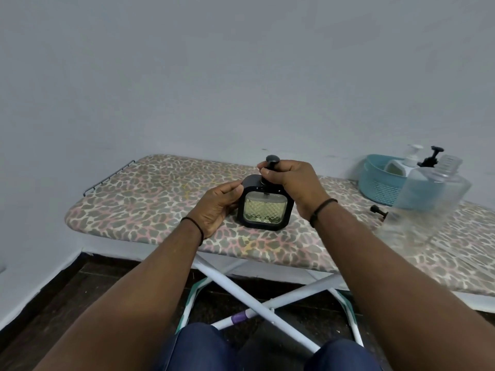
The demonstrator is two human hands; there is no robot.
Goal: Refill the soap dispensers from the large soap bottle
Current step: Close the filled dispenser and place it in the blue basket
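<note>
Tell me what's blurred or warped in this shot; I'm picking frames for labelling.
Head view: soft, even light, no hard shadows or glare; the black dispenser and both hands, left hand and right hand, are sharp; the clear bottle at right is smeared and hazy; the wide lens bends the ironing board edge.

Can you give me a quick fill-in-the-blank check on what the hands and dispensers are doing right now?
1. The right hand grips the ____ of the black dispenser.
2. The left hand steadies that dispenser's ____ side.
3. The white dispenser sits inside the blue ____.
4. Everything rests on a spotted ironing ____.

Missing words: pump; left; basket; board
</note>
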